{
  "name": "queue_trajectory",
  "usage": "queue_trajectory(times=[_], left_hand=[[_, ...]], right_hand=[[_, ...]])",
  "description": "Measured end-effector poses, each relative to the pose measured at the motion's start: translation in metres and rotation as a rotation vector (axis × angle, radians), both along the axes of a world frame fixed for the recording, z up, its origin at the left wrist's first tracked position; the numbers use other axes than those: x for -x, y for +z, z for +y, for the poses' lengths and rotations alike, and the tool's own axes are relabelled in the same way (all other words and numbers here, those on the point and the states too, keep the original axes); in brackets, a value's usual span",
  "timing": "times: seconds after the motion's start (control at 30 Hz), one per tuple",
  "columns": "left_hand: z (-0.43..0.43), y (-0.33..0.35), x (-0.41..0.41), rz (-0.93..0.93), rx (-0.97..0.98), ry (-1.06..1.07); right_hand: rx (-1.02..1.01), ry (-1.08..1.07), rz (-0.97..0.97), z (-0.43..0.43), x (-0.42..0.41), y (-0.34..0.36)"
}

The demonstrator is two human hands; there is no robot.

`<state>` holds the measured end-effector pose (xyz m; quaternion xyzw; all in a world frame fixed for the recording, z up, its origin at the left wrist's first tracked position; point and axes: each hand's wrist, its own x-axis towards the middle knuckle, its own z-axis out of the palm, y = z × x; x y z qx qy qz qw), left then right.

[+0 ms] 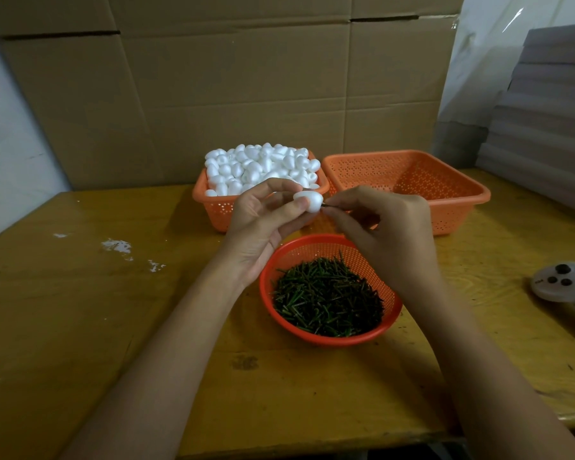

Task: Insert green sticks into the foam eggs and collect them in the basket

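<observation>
Above table [80, 327], hands [263, 227] around egg [310, 200], stick [326, 204].

green stick [326, 204] mostly hidden by pinching right hand [390, 235], round white object [565, 282] cut by right edge

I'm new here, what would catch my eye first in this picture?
At centre, the left hand holds a white foam egg while the right hand pinches a stick at its tip. Behind, an orange basket is heaped with white eggs; its twin beside it shows nothing inside. Nearest, a round red basket holds dark green sticks.
</observation>
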<state>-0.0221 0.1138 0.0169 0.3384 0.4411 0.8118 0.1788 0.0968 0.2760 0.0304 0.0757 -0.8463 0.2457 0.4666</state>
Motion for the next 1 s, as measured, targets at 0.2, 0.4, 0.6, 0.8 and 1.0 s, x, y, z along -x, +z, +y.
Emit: queue_trajectory(times=[0.2,0.4,0.6,0.8,1.0], left_hand=[[0.001,0.001,-0.002,0.023,0.000,0.031],[0.000,0.001,-0.003,0.062,0.014,0.070],[0.000,0.003,-0.005,0.081,0.024,0.092],[0.000,0.002,-0.004,0.071,0.018,0.088],[0.001,0.002,-0.004,0.052,0.002,0.088]], right_hand=[[0.015,-0.002,-0.009,-0.001,0.001,-0.001],[0.092,0.037,-0.064,-0.002,0.003,-0.002],[0.140,0.088,-0.113,-0.007,0.003,-0.002],[0.162,0.141,-0.134,-0.010,0.003,-0.002],[0.187,0.164,-0.131,-0.011,0.003,-0.004]])
